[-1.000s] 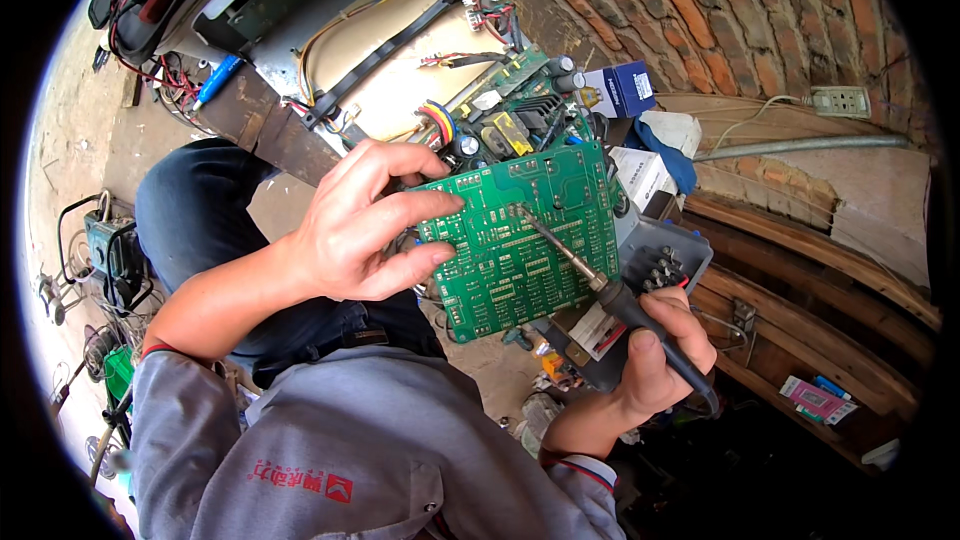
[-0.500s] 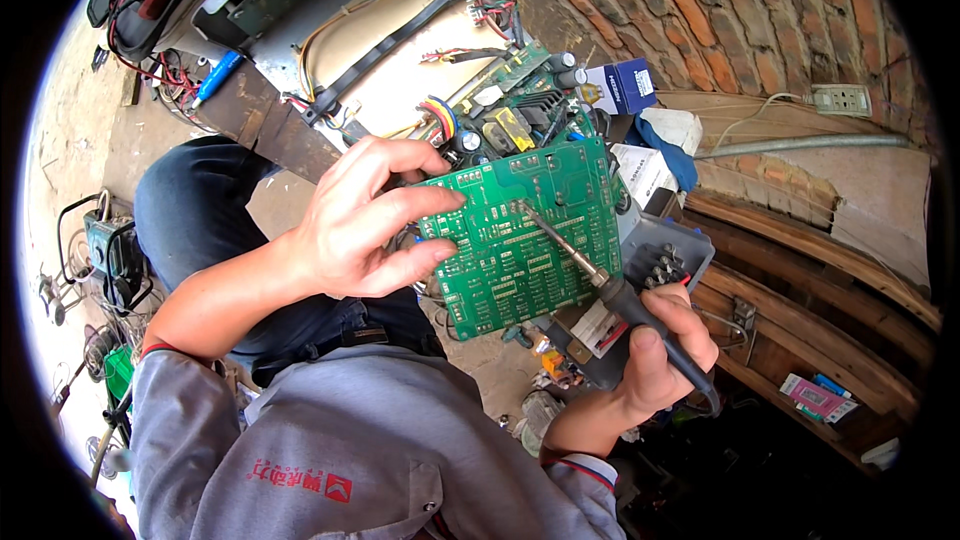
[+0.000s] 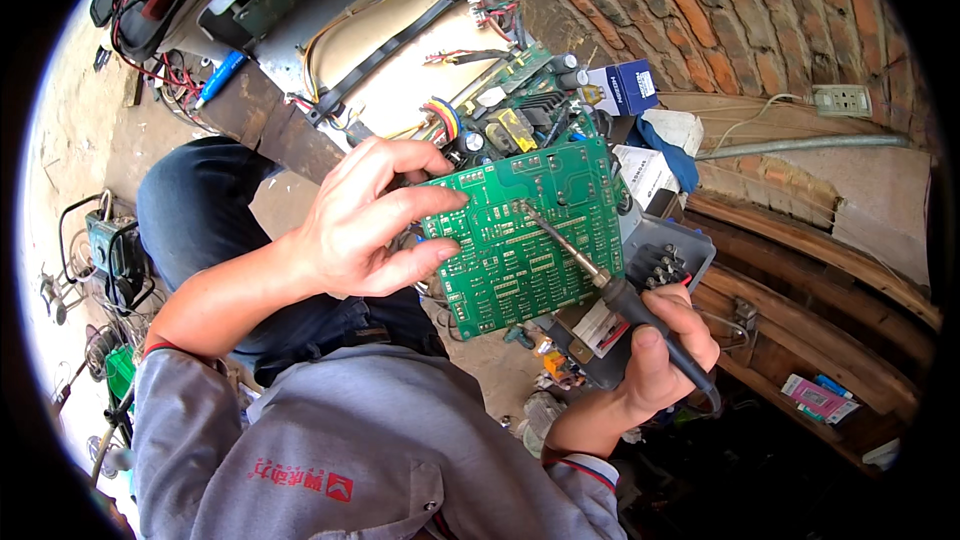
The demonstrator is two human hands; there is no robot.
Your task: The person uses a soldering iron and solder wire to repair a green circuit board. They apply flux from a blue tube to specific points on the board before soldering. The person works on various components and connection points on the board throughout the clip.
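Two hands busy: left hand (image 3: 360, 225) pinched the green circuit board (image 3: 530, 235) by its edge over my lap, stiff, light, fragile; right hand (image 3: 665, 350) gripped the soldering iron (image 3: 600, 275), tip on board.

The person wears a grey work jacket (image 3: 340, 440) with a small red mark on the chest. Its sleeves are pushed up, and a thin red edge shows at each cuff. The trousers (image 3: 210, 210) are dark blue, and both hands are bare.
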